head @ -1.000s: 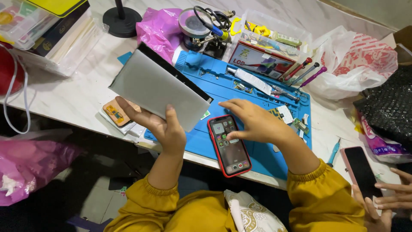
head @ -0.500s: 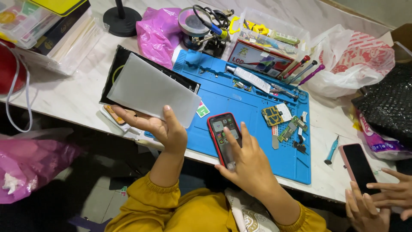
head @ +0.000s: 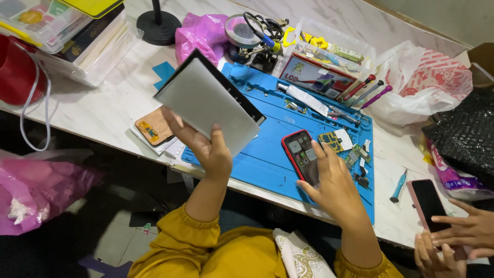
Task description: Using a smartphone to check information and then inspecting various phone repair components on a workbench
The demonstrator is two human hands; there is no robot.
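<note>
— What's the left hand [head: 213,152] got?
— A grey flat panel [head: 208,100], fingers closed around its lower edge, lifted above the surface [head: 110,105].
— And the right hand [head: 334,183]?
— Fingers spread loose over the red phone [head: 301,154], which lies screen up on the blue mat [head: 267,154].

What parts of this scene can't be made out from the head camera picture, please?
- Lower part of the red-cased phone: covered by the right hand.
- Front face of the grey panel held by the left hand: turned away.
- Small circuit boards on the blue mat: too small for detail.
- Another person's hands: cut off by the frame's right edge.
</note>
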